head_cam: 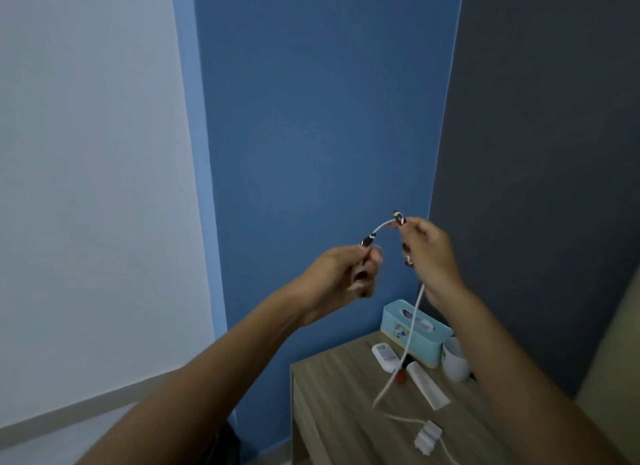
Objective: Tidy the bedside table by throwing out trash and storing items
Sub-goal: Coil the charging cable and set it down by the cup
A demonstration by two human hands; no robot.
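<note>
Against a blue wall, above a wood-grain bedside table (332,395): looks like coiling up a thin white charging cable (381,227) ahead of storing it. Pinched by left hand (346,270) just behind one dark connector end, pinched again by right hand (429,253) a little further along, with a short arc between. Hanging slack from the right grip down to the tabletop, trailing toward a white plug adapter (428,437). Next, probably: gather slack in loops and lift the adapter clear of white remote control (384,357), white tube (427,385) and teal box (415,329).
</note>
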